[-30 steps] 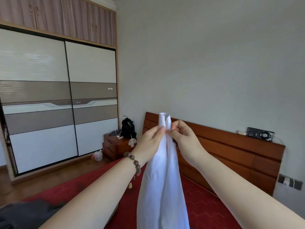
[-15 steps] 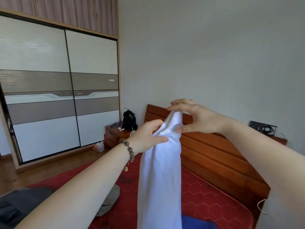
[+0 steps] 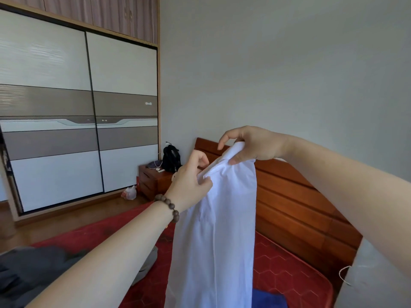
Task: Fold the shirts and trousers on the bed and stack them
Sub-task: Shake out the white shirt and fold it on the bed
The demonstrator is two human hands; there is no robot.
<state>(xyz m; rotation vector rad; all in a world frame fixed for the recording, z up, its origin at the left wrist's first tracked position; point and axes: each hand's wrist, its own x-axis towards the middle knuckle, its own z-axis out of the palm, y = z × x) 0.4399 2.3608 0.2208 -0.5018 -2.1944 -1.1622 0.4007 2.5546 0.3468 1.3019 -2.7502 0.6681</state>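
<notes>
A white garment (image 3: 216, 236) hangs in the air above the red bed (image 3: 289, 272), its lower end running out of the frame. My left hand (image 3: 191, 181), with a bead bracelet at the wrist, pinches its upper left edge. My right hand (image 3: 251, 146) grips the top edge a little higher and to the right. Dark grey clothing (image 3: 29, 272) lies heaped on the bed at the lower left. A blue garment (image 3: 268, 300) shows at the bottom edge, partly hidden behind the white one.
A wooden headboard (image 3: 295, 210) runs along the right wall. A nightstand (image 3: 153, 180) with a black bag (image 3: 171, 157) stands in the corner. A sliding-door wardrobe (image 3: 77, 121) fills the left wall, with a plastic bag (image 3: 129, 193) on the floor by it.
My hands were together pinching the top of the white garment; now the right hand has risen and moved right, spreading the top edge. The camera has dipped slightly.
</notes>
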